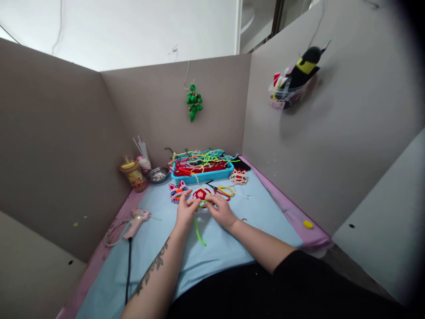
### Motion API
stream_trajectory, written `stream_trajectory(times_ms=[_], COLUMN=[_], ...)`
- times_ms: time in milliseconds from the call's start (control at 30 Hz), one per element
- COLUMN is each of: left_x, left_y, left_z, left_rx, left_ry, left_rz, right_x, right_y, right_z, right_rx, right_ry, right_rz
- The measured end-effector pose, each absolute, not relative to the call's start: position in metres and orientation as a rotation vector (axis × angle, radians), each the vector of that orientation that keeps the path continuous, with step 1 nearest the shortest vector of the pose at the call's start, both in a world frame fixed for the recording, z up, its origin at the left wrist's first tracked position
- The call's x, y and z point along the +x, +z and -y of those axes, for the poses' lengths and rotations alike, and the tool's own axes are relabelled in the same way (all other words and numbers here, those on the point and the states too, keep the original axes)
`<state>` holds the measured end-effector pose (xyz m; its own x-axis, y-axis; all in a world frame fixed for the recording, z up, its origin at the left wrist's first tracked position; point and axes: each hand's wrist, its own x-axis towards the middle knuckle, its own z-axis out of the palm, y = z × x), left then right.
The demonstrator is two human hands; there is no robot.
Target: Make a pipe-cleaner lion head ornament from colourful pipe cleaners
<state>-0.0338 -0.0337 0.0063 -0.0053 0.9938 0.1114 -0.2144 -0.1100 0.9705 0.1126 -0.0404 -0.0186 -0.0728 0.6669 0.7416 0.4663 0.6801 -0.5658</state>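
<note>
My left hand (187,208) and my right hand (220,209) are close together over the table, both pinching a bright green pipe cleaner (199,232). Its loose end hangs down below my left hand onto the blue cloth. Just beyond my fingers is a round red and yellow pipe-cleaner piece (202,193); whether it is joined to the green strand I cannot tell. Left of it lies a pink and purple animal face (178,192) with pointed ears. Scissors (226,192) with red and yellow handles rest beyond my right hand.
A blue tray (202,177) heaped with coloured pipe cleaners stands at the back. A white and red face piece (239,177) lies to its right. On the left are a pink glue gun (137,223) with its cord, a metal bowl (158,175) and a lidded cup (133,176). Grey panels surround the table.
</note>
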Motion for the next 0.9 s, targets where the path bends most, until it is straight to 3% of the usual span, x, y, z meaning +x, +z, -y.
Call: stream_trajectory(times_ms=[533, 900], left_x=[-0.0331, -0.0340], left_y=[0.0005, -0.0003], left_z=[0.0333, 0.0334], left_rx=[1.197, 1.195], left_ry=[1.368, 1.322], left_rz=[-0.896, -0.853], right_x=[0.1117, 0.1126], right_y=[-0.0171, -0.0141], right_z=[0.0409, 0.0439], right_rx=[-0.979, -1.016], right_ry=[0.251, 0.093], right_rz=[1.616, 1.548])
